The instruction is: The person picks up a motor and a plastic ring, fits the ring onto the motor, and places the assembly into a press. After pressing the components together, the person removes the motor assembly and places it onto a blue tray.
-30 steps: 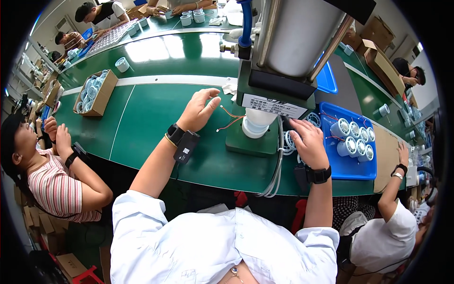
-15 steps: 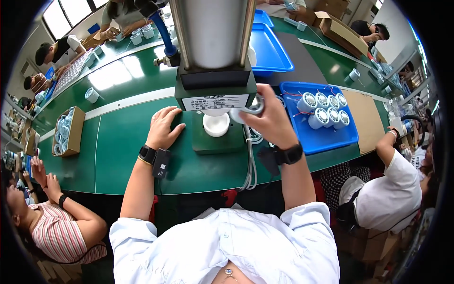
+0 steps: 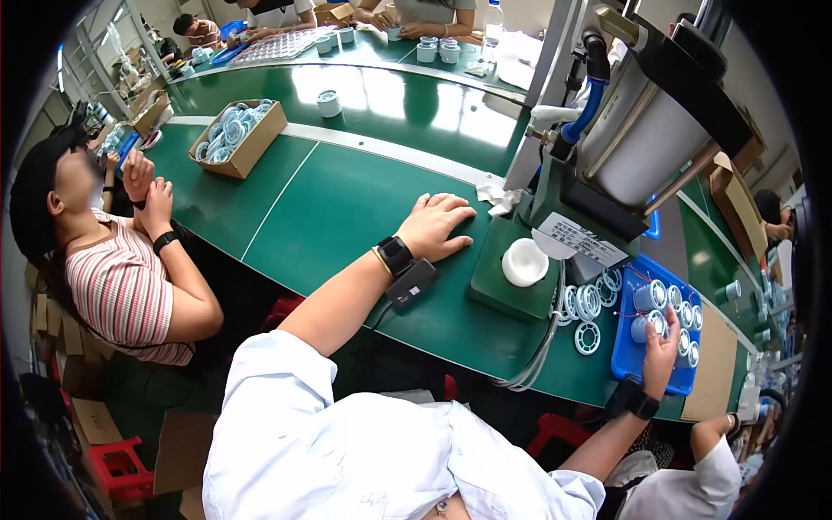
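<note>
Green bench (image 3: 347, 199): lt side, cardboard box (image 3: 264, 143) of pale-blue rings (image 3: 231, 133). Press's green base (image 3: 490, 260) mid-rt, w/ crumpled white tissue (image 3: 500, 198) just behind. Loose rings (image 3: 579, 338) lie btwn base & blue tray (image 3: 625, 348) of cups (image 3: 647, 298); cardboard sheet (image 3: 715, 373) to tray's rt.

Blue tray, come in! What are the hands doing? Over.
Right hand holding pale cup at blue tray. Left hand spread on green table. Loose rings between press and tray.

The right hand (image 3: 660, 354) partly hides a cup (image 3: 640, 329); the upper edge crops a grey-shirted person (image 3: 433, 12).

Glossy tabletop (image 3: 347, 208), 1 smooth tray (image 3: 626, 347) (plastic, apparently), matt cardboard box (image 3: 262, 146).
</note>
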Demonstrator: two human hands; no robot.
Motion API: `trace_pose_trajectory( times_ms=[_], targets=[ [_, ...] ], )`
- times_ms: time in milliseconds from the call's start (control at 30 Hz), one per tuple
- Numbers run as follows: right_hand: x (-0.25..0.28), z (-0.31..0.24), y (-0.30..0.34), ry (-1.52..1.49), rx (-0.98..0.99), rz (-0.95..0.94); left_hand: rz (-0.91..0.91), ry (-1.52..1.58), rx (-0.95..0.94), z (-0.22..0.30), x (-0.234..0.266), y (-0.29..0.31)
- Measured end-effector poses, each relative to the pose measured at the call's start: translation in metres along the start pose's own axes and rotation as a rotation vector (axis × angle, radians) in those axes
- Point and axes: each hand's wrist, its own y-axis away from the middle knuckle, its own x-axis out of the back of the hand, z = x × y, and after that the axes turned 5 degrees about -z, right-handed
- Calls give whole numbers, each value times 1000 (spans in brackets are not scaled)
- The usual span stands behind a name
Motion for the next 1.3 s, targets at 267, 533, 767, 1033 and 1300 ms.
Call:
trace_pose_trajectory(
  times_ms=[267,533,767,1033,1300],
  targets=[
    [-74,-70,-2,-847,15,-345,-36,-16,19,0,4,-1],
    [-83,-50,7,-674,25,-334,-29,-6,-2,3,1,0],
    [-83,-36,3,-700,42,-293,-81,-20,26,7,3,-1],
    [-86,-36,2,-686,67,-274,-34,-49,21,7,-12,-32],
    [-81,-41,6,-700,26,-262,-57,-55,-30,6,-11,-26]
  ],
)
